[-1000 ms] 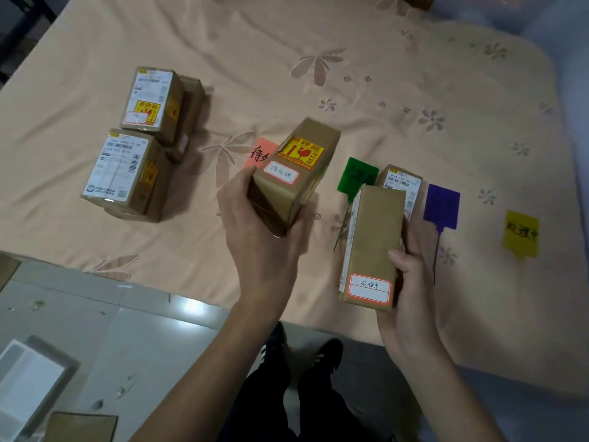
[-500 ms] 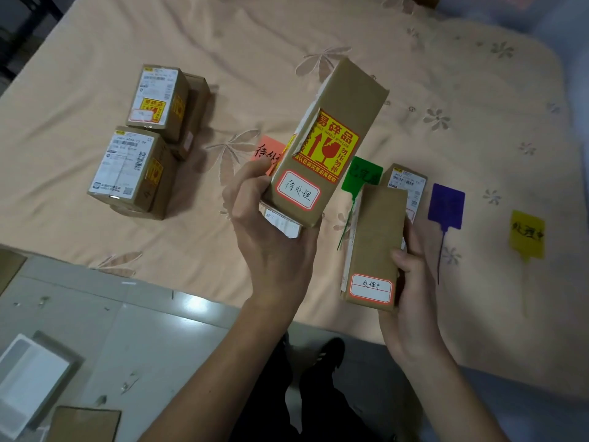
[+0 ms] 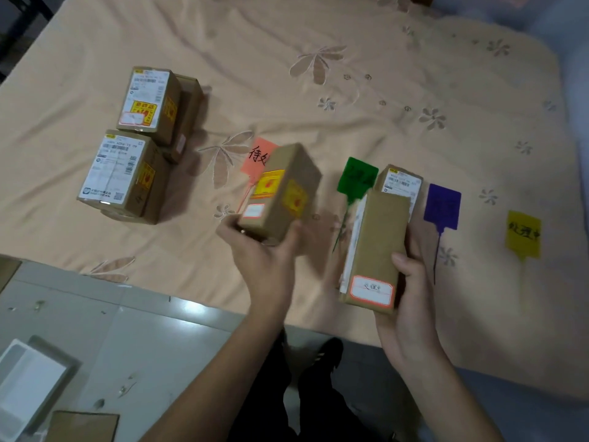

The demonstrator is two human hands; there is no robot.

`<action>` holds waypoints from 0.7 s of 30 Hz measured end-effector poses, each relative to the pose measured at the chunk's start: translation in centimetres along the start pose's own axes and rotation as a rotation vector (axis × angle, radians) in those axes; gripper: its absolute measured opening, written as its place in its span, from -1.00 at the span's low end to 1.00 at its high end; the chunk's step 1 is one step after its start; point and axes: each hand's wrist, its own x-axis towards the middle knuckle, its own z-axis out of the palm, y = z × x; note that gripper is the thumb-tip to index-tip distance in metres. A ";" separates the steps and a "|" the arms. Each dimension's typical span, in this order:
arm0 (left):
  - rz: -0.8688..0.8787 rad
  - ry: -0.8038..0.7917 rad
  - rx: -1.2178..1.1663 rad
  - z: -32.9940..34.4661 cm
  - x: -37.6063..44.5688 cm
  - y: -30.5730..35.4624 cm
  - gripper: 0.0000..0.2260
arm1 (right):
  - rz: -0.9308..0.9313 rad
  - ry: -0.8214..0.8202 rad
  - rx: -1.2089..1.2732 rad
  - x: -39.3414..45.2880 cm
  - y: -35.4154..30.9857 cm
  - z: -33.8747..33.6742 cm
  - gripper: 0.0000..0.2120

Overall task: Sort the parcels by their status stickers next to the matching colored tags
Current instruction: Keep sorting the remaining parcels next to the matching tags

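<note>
My left hand [image 3: 263,255] grips a brown parcel [image 3: 283,194] with yellow fragile labels and a small white status sticker, low over the orange tag [image 3: 256,154]. My right hand [image 3: 409,301] holds a second brown parcel [image 3: 377,247] upright, its red-bordered white sticker facing me. On the cloth lie a green tag [image 3: 357,180], a purple tag [image 3: 443,207] and a yellow tag [image 3: 522,234]. One parcel [image 3: 401,183] stands between the green and purple tags, partly hidden behind the held one.
Three more parcels sit at the left: a rear one [image 3: 148,102], a front one [image 3: 122,177], and one [image 3: 188,116] behind them. The peach floral cloth [image 3: 318,74] ends at a near edge; below is grey floor with a white tray [image 3: 28,378].
My left hand has lowered its parcel from a raised, tilted pose back down towards the orange tag. My right hand and its parcel have barely moved.
</note>
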 end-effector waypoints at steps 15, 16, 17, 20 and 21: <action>-0.416 -0.114 0.341 0.9 3.8 -3.5 -0.35 | -0.128 -0.111 0.008 0.0 -5.0 4.7 -0.38; -0.424 -0.130 0.308 0.6 4.0 -3.7 -0.42 | -0.135 -0.119 0.010 -0.2 -5.1 4.9 -0.38; -0.429 -0.149 0.260 0.3 4.1 -3.8 -0.53 | -0.142 -0.131 0.014 -0.3 -5.2 5.1 -0.37; -0.456 -0.200 0.178 -0.5 4.2 -3.4 -0.64 | -0.167 -0.184 0.024 -0.8 -5.2 5.6 -0.37; -0.465 -0.211 0.170 -0.7 4.1 -3.3 -0.62 | -0.179 -0.199 0.019 -0.9 -5.3 5.7 -0.36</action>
